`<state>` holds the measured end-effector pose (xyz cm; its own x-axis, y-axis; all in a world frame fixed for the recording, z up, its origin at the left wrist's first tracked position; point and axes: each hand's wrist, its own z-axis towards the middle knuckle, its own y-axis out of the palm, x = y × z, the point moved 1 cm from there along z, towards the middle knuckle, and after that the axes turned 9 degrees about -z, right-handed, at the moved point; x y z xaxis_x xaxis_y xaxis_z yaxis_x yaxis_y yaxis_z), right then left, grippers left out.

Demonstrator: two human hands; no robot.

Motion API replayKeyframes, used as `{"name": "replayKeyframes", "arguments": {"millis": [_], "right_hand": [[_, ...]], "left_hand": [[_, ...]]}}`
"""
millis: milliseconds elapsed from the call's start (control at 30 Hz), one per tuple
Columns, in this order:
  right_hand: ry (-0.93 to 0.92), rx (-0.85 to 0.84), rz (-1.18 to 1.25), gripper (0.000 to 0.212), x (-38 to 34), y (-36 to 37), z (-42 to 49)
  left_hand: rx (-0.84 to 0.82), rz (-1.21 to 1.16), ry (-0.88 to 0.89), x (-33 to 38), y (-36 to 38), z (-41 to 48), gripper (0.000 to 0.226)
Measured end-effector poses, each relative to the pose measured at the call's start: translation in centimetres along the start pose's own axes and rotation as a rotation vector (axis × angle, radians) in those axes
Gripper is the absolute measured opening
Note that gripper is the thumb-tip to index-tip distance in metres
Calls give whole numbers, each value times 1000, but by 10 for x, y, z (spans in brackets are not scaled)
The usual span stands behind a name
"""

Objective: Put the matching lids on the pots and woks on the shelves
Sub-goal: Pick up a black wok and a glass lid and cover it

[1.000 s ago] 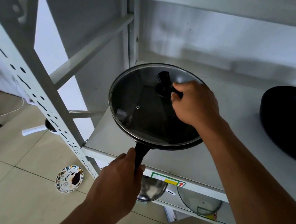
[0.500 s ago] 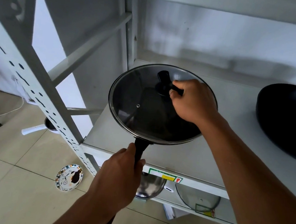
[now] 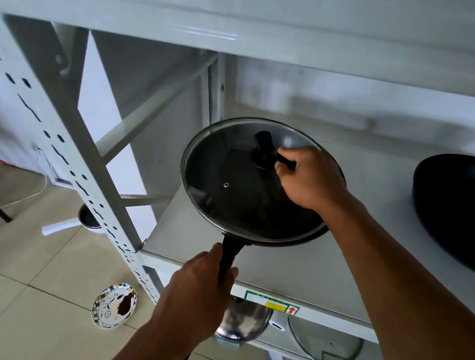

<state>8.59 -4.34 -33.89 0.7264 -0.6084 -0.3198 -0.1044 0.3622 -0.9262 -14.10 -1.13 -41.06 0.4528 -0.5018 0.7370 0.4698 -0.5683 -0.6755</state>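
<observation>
A black wok, mostly hidden under its cover, sits on the white middle shelf (image 3: pixel 294 266) with its long black handle (image 3: pixel 227 255) sticking out over the front edge. A glass lid (image 3: pixel 223 184) with a steel rim covers it. My right hand (image 3: pixel 310 179) is closed around the lid's black knob (image 3: pixel 261 149). My left hand (image 3: pixel 198 298) grips the wok's handle. A second black wok (image 3: pixel 465 209), uncovered, rests at the right of the same shelf.
On the lower shelf lie a steel lid (image 3: pixel 245 321) and a glass lid (image 3: pixel 326 344). A patterned plate (image 3: pixel 114 305) lies on the tiled floor, and a small white-handled pot (image 3: pixel 86 219) stands behind the perforated shelf upright (image 3: pixel 61 153). The upper shelf (image 3: pixel 250 30) hangs overhead.
The covered wok has slid slightly further onto the shelf. Both hands keep their grips, and my view has tilted upward to show more of the upper shelf.
</observation>
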Motion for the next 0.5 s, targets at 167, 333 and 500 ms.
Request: {"name": "replayKeyframes", "arguments": {"millis": [167, 333, 500], "right_hand": [[7, 38, -84, 41, -3, -3, 0], [19, 46, -95, 41, -6, -3, 1], [42, -15, -82, 40, -8, -7, 3]], "left_hand": [[9, 14, 5, -1, 0, 2, 16], [14, 15, 11, 1, -1, 1, 15], [9, 0, -7, 4, 2, 3, 15]]}}
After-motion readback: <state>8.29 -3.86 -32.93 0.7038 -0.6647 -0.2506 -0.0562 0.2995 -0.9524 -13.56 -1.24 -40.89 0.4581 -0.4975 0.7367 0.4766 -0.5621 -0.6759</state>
